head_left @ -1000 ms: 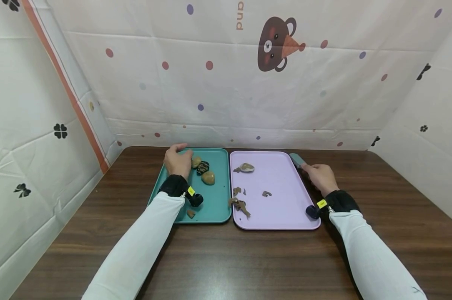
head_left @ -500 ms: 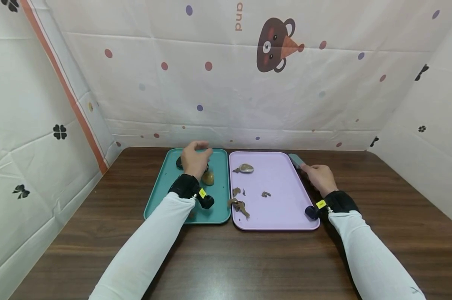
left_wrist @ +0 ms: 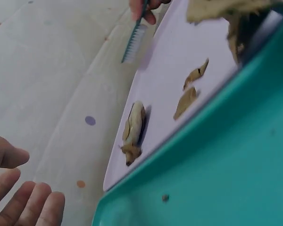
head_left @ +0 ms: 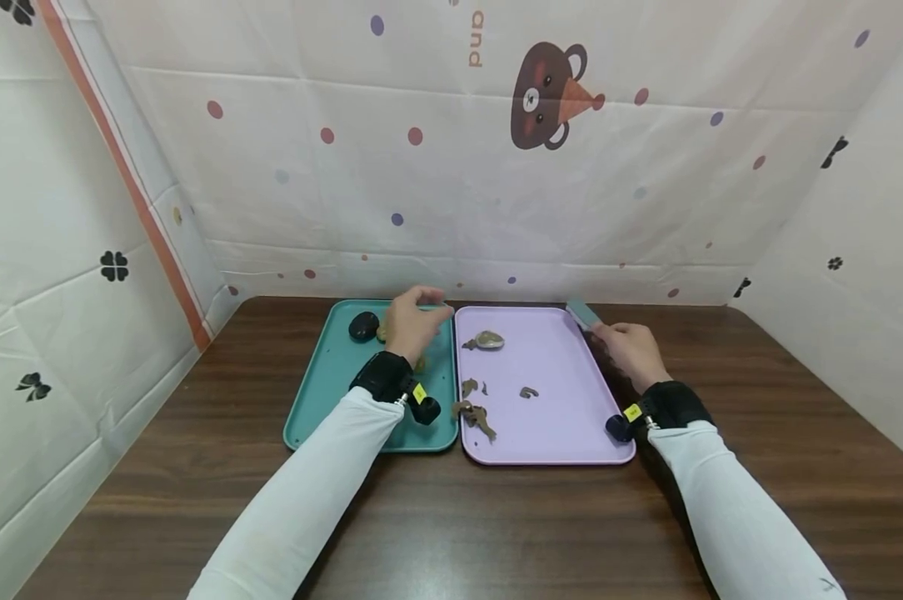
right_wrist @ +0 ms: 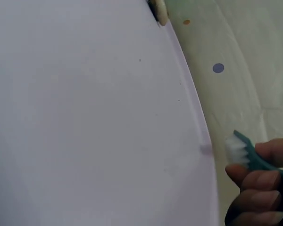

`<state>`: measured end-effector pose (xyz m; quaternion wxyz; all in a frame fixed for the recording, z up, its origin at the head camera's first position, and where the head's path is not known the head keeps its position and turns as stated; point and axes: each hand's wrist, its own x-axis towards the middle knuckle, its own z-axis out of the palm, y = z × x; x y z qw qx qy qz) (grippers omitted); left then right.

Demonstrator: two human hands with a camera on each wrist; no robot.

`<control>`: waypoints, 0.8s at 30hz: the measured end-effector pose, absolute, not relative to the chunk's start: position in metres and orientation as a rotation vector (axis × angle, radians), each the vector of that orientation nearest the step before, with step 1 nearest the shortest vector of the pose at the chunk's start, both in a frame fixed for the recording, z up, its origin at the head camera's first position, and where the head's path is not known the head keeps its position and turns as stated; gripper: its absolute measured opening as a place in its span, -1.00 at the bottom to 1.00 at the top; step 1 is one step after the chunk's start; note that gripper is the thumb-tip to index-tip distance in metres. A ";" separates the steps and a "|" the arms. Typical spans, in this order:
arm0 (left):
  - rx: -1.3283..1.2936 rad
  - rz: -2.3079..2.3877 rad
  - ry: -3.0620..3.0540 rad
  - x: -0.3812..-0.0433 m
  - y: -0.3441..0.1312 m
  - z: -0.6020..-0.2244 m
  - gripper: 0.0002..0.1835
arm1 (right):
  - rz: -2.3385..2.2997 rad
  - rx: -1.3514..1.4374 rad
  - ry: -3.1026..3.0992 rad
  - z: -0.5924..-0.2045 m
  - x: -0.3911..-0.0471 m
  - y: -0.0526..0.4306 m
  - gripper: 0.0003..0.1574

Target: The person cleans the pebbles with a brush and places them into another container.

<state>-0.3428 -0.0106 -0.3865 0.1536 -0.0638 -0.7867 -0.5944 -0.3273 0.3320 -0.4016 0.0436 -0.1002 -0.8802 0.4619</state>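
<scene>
My left hand (head_left: 414, 325) hovers over the right side of the teal tray (head_left: 320, 408), fingers apart and holding nothing, as the left wrist view shows. Beside it lie a black stone (head_left: 363, 326) and a tan stone (head_left: 381, 332), partly covered by the hand. Another tan stone (head_left: 421, 365) peeks out by the wrist. My right hand (head_left: 634, 354) grips a brush (right_wrist: 257, 162) with a teal handle and white bristles, just past the lilac tray's right edge. On the lilac tray (head_left: 564, 375) rests a glossy, pale oblong stone (left_wrist: 137, 122) with a brown scrap at one end.
Brown, leaf-like scraps (head_left: 477, 418) lie along the lilac tray's left edge, and a small curled scrap (head_left: 529, 392) sits nearer its middle. Both trays stand side by side on a dark wooden table (head_left: 421, 533). A patterned white cloth (head_left: 309, 167) hangs behind and at the sides.
My left hand has moved right across the teal tray, from its left side toward the lilac tray, uncovering the black stone. The right hand keeps its grip on the brush, nearly still.
</scene>
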 end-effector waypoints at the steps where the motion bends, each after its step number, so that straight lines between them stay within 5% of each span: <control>1: -0.198 -1.705 -2.264 -0.343 -0.008 -0.386 -0.66 | 1.422 -0.294 -2.687 -0.400 -0.327 0.331 -0.16; 24: -0.607 -1.357 -2.635 -0.351 0.017 -0.394 -0.49 | 1.438 0.021 -2.498 -0.347 -0.302 0.304 -0.25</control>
